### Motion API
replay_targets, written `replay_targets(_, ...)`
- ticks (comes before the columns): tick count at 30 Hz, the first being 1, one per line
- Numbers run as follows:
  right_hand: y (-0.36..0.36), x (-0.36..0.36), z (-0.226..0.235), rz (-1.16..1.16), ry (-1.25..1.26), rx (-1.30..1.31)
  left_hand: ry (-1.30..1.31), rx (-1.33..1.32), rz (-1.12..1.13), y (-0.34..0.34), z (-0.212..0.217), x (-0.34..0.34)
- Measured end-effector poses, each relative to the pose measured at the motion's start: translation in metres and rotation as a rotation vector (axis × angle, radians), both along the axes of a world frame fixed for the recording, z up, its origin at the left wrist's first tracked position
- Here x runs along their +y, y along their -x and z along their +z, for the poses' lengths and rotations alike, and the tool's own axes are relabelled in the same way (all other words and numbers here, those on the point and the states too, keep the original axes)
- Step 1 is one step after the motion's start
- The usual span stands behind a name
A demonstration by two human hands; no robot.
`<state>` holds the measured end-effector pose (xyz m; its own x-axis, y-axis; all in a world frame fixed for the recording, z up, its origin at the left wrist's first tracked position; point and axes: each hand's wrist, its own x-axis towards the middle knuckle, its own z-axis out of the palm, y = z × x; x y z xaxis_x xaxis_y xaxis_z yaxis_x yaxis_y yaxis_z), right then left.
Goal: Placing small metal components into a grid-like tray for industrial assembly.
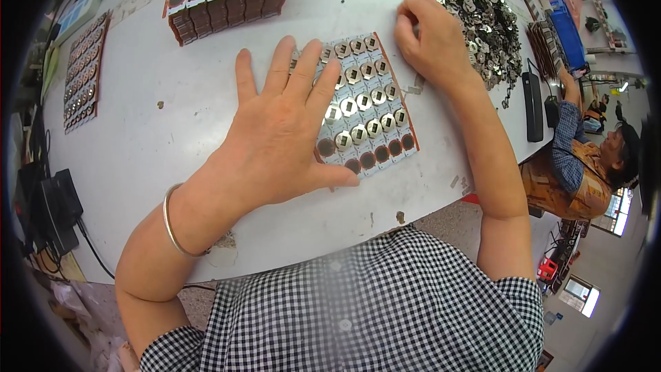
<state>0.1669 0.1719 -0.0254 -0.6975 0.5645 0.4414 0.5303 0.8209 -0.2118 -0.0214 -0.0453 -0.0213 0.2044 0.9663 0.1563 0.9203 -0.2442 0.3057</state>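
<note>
My left hand [279, 127] lies with fingers spread over the left part of a circuit board panel [411, 127]. Rows of shiny metal pieces [374, 127], each with a dark square opening, cover round spots on the panel. Along its near edge, dark round spots [367, 159] show bare. Just beyond the panel's right side, my right hand [434, 40] is closed, thumb and fingers curled together; what they hold, if anything, is hidden. It rests beside a heap of loose metal pieces [482, 17]. The panel's left part is hidden under my left hand.
A tall stack of similar panels [231, 10] stands at the far left of centre. Another panel with metal pieces [84, 72] lies at the left edge. A black bar-shaped device [533, 107] sits at right, near a co-worker [575, 158]. Black adapters with cables [58, 210] lie left.
</note>
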Motion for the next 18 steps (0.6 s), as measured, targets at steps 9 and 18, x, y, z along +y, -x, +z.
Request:
replay_targets(9,-0.047,-0.032,0.008,-0.112,0.324,0.138,-0.059,-0.100,0.018,-0.009,-0.010,0.000)
replay_targets(18,-0.030,-0.127,0.058,-0.019,1.284,0.302,-0.066,-0.122,-0.007,-0.002,-0.004,-0.005)
